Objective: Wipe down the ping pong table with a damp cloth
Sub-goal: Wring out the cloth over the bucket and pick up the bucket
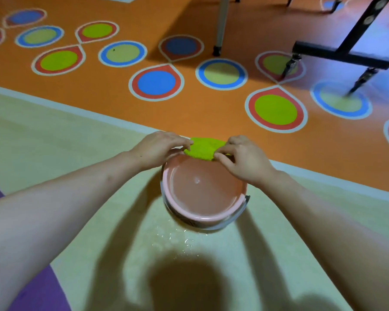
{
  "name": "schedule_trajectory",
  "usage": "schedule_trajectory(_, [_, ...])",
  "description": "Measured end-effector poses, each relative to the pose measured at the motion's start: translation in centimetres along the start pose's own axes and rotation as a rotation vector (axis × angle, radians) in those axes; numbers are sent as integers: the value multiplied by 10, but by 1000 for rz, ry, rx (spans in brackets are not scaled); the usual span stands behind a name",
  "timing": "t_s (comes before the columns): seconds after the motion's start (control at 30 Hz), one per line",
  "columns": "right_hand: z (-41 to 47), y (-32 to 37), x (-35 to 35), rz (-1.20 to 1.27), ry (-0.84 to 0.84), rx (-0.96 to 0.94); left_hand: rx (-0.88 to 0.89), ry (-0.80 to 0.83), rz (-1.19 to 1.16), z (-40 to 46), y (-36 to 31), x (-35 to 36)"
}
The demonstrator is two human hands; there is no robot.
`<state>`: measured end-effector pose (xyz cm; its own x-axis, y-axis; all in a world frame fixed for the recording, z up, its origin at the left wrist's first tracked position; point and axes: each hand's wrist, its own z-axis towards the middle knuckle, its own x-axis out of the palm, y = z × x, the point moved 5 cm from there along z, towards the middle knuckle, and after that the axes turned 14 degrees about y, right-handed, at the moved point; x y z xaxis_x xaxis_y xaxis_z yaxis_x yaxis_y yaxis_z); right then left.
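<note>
A green cloth (pixel 203 148) is held over the far rim of a pink bucket (pixel 184 211) that stands on the pale floor. My left hand (pixel 160 148) pinches the cloth's left edge. My right hand (pixel 243 159) pinches its right edge with thumb and fingers. The cloth is stretched between the two hands. Water fills the bucket, with a small ripple near its middle. The ping pong table top is out of view; only a black wheeled frame (pixel 344 57) shows at the top right.
Spilled water (pixel 177 239) glistens on the floor just in front of the bucket. A grey pole leg (pixel 220 25) stands on the orange patterned floor beyond. A purple mat (pixel 38 292) lies at the lower left.
</note>
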<state>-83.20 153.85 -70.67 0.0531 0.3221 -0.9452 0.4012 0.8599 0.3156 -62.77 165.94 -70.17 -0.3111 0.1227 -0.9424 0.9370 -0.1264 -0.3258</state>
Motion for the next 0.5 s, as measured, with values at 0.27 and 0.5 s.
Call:
schedule_trajectory(0.27, [-9, -14, 12, -93, 14, 49, 27, 257, 278, -1, -5, 8])
schedule_trajectory(0.5, [-50, -1, 7, -198, -43, -125, -594, -86, -640, -42, 17, 19])
